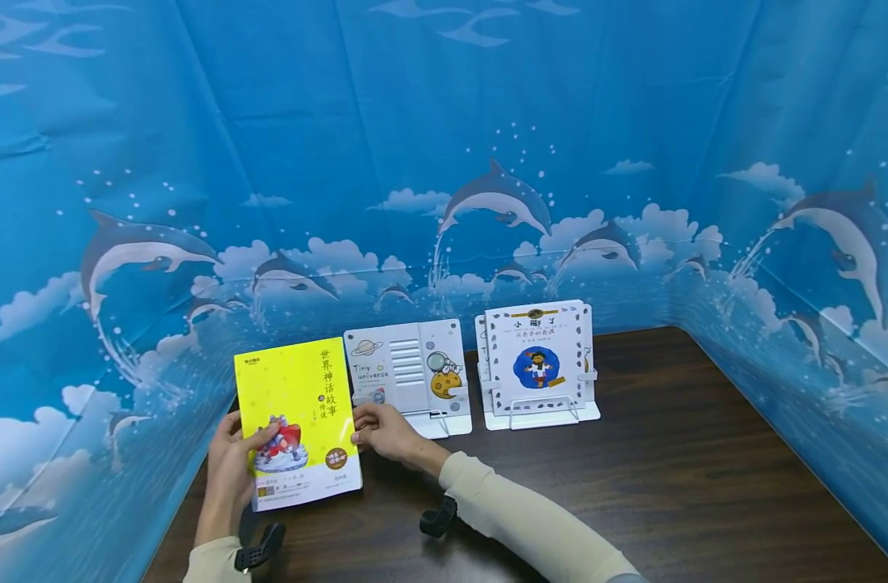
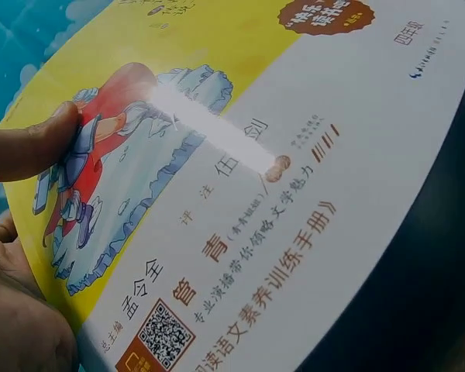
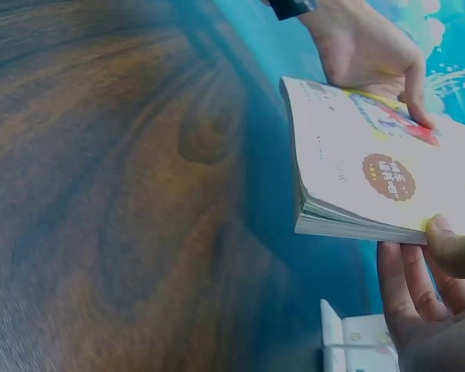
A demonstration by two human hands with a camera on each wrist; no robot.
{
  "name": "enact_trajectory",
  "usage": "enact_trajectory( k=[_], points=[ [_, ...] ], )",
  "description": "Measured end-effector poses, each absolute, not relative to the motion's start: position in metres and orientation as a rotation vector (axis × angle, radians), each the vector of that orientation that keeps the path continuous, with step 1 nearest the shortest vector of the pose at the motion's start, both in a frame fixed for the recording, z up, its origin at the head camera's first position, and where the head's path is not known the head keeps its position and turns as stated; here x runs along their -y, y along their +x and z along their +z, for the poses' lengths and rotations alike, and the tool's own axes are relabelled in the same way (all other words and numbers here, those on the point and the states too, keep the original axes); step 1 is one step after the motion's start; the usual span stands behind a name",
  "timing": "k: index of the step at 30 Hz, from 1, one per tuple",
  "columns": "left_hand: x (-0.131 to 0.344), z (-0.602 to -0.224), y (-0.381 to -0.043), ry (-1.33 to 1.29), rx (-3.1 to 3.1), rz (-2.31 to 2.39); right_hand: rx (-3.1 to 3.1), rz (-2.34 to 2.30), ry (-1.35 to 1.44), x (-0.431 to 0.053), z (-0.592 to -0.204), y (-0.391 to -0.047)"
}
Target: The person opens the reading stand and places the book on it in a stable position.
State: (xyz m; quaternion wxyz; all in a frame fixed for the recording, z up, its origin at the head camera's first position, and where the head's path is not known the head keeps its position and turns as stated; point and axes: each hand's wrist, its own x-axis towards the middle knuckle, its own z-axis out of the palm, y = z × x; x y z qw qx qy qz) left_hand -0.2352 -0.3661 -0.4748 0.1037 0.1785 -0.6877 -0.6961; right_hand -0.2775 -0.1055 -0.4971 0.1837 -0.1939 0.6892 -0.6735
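Both hands, left hand [image 1: 228,470] and right hand [image 1: 385,433], pinch the glossy yellow-and-white paperback book [image 1: 298,421] by its side edges above the dark wooden table [image 1: 669,486]; the slick cover could slip.

- Your yellow book [image 1: 298,421] is a closed paperback with a yellow upper cover, a white lower band, Chinese title text and a red cartoon figure.
- You hold it raised off the desk [image 1: 669,486], cover facing you, tilted slightly.
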Motion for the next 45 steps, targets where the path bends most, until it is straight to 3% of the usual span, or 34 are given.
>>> enact_trajectory(
  k=[13, 45],
  points=[
    [0.33, -0.46, -0.244, 0.246, 1.788, -2.115, -2.053, -1.971, -0.544, 0.07, -0.481, -0.288],
    [0.237, -0.421, -0.297, -0.073, 1.712, -2.043, -2.644, -1.938, -0.459, -0.008, -0.438, -0.33]
  ],
)
